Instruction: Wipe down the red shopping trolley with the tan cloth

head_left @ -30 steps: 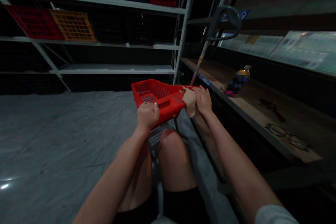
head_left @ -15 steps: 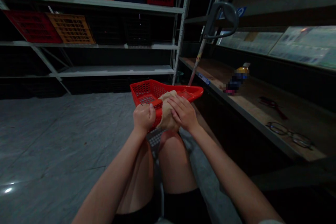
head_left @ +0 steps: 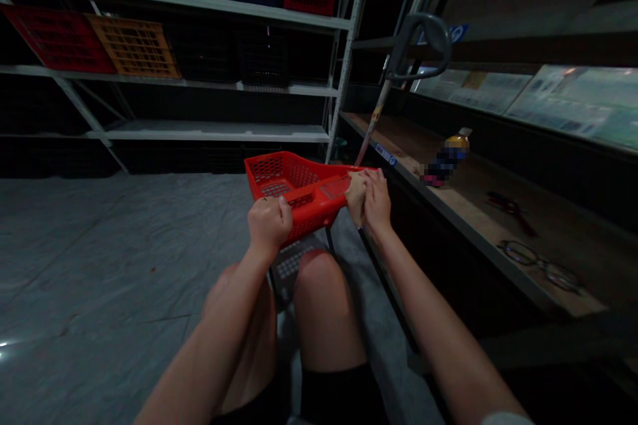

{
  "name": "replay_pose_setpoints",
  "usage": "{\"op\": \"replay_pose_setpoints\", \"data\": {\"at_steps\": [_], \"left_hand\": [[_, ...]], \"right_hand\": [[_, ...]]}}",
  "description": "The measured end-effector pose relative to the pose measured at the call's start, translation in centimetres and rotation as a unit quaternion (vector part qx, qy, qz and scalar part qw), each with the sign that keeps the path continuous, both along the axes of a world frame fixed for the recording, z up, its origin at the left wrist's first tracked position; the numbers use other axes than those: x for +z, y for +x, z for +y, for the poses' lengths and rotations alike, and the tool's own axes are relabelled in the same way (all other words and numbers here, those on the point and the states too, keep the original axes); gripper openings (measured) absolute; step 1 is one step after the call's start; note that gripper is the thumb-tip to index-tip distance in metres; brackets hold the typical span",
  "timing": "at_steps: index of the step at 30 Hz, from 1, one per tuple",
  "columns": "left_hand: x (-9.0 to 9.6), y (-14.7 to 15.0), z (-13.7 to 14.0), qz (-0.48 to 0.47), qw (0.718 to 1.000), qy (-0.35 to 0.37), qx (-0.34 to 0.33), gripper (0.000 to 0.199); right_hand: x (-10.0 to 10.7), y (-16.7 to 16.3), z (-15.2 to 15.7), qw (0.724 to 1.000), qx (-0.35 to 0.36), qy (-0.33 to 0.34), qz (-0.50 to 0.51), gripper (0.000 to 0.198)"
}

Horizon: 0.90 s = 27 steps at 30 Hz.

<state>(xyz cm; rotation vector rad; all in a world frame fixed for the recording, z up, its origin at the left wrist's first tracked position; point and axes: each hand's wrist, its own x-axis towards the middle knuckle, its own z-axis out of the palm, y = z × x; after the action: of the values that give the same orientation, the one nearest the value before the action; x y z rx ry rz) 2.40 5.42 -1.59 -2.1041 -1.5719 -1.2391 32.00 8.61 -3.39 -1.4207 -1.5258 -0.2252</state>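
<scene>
Through the head camera I record the left hand (head_left: 270, 222) in a closed fist on the near rim of the red basket (head_left: 321, 202), which sits just beyond the knees (head_left: 319, 279). I find the right hand's (head_left: 377, 202) fingers bent around a tan cloth (head_left: 355, 198) against the basket's narrow right end; glasses (head_left: 541, 265) lie beside the front edge of the shelf (head_left: 468, 202), near its closest corner.

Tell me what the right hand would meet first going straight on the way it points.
The right hand already touches the tan cloth on the red basket; beyond the basket's edge, the pole looks first in line, though depth is unclear.
</scene>
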Motion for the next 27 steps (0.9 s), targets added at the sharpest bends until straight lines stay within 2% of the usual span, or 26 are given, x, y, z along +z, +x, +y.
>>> {"op": "replay_pose_setpoints", "data": {"at_steps": [3, 6, 9, 11, 12, 15, 18, 20, 23, 25, 27], "left_hand": [[0.1, 0.2, -0.2, -0.005, 1.000, -0.005, 0.028, 0.048], [0.5, 0.6, -0.4, 0.010, 0.999, -0.020, 0.046, 0.049], [0.9, 1.2, -0.9, 0.038, 0.996, -0.045, 0.060, 0.051], [1.1, 1.3, -1.3, 0.055, 0.996, -0.056, 0.047, 0.052], [1.2, 1.2, -1.4, 0.064, 0.996, -0.059, 0.020, 0.052], [1.7, 0.5, -1.6, 0.087, 0.985, -0.076, -0.130, 0.050], [2.3, -0.7, -0.8, 0.106, 0.947, -0.108, -0.283, 0.044], [2.6, -1.4, 0.3, 0.123, 0.922, -0.118, -0.347, 0.043], [2.6, -2.1, 2.3, 0.140, 0.902, -0.141, -0.383, 0.054], [2.3, -2.3, 3.4, 0.146, 0.904, -0.167, -0.365, 0.056], [1.9, -2.3, 4.1, 0.162, 0.914, -0.186, -0.322, 0.056]], "right_hand": [[-0.1, -5.3, -3.2, 0.999, 0.034, 0.021, -0.034, 0.049], [0.6, -10.1, -5.7, 0.989, 0.096, 0.019, -0.112, 0.043], [1.4, -12.6, -6.5, 0.973, 0.144, 0.016, -0.178, 0.043], [1.8, -12.3, -6.3, 0.964, 0.165, 0.013, -0.209, 0.043], [1.9, -11.5, -6.0, 0.960, 0.172, 0.009, -0.220, 0.043], [2.0, -7.6, -4.1, 0.964, 0.163, -0.007, -0.210, 0.047], [1.8, -3.1, -1.1, 0.983, 0.123, -0.023, -0.134, 0.054], [1.6, -0.8, 0.9, 0.990, 0.112, -0.040, -0.082, 0.058], [1.1, 0.3, 2.1, 0.993, 0.107, -0.046, -0.026, 0.061], [0.7, -1.0, 1.2, 0.994, 0.104, -0.031, -0.014, 0.057], [0.6, -3.8, -0.8, 0.993, 0.116, -0.011, -0.028, 0.051]]}}
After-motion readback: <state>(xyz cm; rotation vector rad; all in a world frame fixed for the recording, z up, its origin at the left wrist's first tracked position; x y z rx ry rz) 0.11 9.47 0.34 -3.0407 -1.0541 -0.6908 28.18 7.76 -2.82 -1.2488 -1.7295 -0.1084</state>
